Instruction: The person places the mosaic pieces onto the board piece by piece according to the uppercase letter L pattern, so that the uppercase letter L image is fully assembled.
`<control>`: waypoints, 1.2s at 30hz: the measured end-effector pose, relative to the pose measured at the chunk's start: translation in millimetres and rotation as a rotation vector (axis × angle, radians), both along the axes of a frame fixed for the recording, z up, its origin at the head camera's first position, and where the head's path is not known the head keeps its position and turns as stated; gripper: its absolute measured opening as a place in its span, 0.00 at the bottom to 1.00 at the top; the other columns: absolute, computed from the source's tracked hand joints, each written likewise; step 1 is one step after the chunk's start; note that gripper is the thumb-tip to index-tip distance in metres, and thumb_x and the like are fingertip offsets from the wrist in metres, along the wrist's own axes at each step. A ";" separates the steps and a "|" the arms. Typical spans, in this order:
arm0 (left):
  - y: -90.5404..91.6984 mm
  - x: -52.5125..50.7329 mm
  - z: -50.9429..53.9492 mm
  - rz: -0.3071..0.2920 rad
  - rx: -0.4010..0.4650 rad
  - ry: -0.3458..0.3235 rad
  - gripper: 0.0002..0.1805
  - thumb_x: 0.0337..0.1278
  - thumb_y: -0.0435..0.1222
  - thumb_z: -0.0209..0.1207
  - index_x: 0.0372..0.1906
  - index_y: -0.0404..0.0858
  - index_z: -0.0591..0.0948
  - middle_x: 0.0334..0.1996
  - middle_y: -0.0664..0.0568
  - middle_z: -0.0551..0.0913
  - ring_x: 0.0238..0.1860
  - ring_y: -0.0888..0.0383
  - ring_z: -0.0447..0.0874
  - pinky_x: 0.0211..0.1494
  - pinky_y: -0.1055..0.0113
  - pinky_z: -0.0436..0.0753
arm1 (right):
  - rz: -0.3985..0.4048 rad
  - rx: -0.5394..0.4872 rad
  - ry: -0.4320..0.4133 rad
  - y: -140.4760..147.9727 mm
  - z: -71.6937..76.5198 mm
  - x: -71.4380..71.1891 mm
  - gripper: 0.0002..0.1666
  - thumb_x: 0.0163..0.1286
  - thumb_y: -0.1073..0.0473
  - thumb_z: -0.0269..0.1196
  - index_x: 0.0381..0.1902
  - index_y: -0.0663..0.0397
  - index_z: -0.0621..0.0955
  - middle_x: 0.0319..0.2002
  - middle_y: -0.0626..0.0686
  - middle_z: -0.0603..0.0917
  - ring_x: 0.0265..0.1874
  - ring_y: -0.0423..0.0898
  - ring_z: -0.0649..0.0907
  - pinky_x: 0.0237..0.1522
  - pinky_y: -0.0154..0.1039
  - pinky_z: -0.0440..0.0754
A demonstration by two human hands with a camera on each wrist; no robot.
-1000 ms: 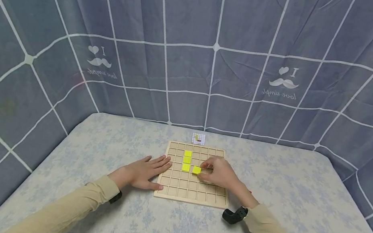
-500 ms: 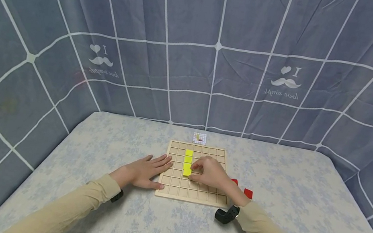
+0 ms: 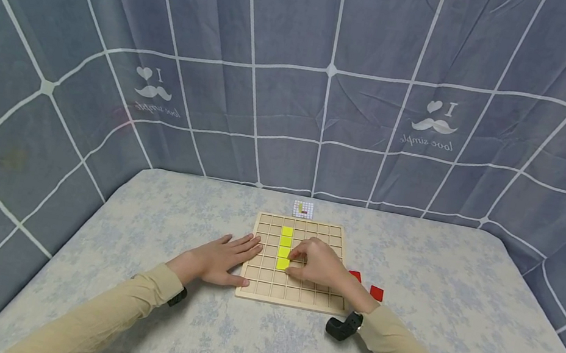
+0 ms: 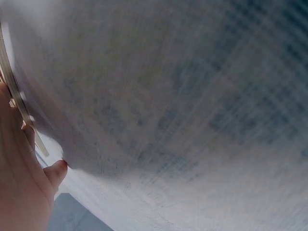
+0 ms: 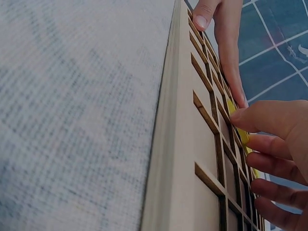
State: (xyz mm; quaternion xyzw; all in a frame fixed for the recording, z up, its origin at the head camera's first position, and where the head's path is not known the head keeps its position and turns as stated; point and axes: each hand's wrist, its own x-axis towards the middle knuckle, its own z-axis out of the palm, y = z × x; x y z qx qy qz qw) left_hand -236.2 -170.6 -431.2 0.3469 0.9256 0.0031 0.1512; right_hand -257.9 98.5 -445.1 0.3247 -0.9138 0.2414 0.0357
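Note:
On the wooden grid board [image 3: 262,290], several yellow tiles [image 3: 286,242] stand in one column. The right hand [image 3: 321,264] pinches the nearest yellow tile [image 3: 282,264] of that column between thumb and index finger, the tile lying level in its cell. In the right wrist view the thumb and fingers of the right hand [image 5: 276,139] meet at the yellow tile [image 5: 242,135]. Flat with fingers spread, the left hand [image 3: 219,260] rests on the board's left edge; the left wrist view shows this hand [image 4: 24,178] beside the board's side.
Two red tiles [image 3: 377,293] lie on the cloth right of the board, one partly behind the right hand. Beyond the far edge of the board lies a small printed grid card [image 3: 303,209]. A flowered cloth [image 3: 173,202] covers the table, with a blue checked curtain [image 3: 282,108] behind.
The right hand has moved left with its yellow tile, which now lies in the column's nearest cell. The red tiles came into view. The left hand stays on the board.

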 end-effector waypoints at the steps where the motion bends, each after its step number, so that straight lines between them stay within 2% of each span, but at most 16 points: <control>1: 0.1 0.2 0.3 0.001 0.001 0.000 0.46 0.64 0.65 0.43 0.78 0.47 0.46 0.79 0.52 0.42 0.79 0.53 0.40 0.77 0.44 0.50 | 0.002 -0.001 0.001 -0.3 -0.2 -0.2 0.11 0.51 0.50 0.74 0.31 0.46 0.88 0.33 0.41 0.87 0.36 0.39 0.80 0.39 0.34 0.77; 21: 0.3 -0.5 -0.9 0.006 -0.014 0.007 0.46 0.64 0.66 0.42 0.78 0.48 0.46 0.79 0.53 0.41 0.79 0.53 0.39 0.77 0.44 0.50 | -0.004 -0.025 -0.023 1.4 2.3 1.6 0.12 0.51 0.50 0.74 0.34 0.46 0.89 0.34 0.41 0.87 0.36 0.38 0.81 0.40 0.34 0.78; 29: 0.1 -0.6 -0.8 -0.001 -0.014 0.014 0.46 0.64 0.66 0.42 0.78 0.48 0.46 0.79 0.53 0.42 0.79 0.53 0.40 0.77 0.44 0.51 | -0.005 -0.057 -0.024 15.3 7.6 0.9 0.12 0.53 0.52 0.73 0.36 0.48 0.88 0.34 0.44 0.87 0.35 0.41 0.81 0.37 0.34 0.78; 36: -0.4 -0.1 -0.3 -0.009 -0.011 0.014 0.45 0.64 0.65 0.43 0.78 0.47 0.46 0.79 0.52 0.42 0.79 0.52 0.39 0.77 0.44 0.50 | -0.010 -0.073 -0.026 31.7 14.9 1.3 0.12 0.56 0.55 0.71 0.38 0.51 0.88 0.36 0.48 0.87 0.37 0.44 0.82 0.39 0.34 0.79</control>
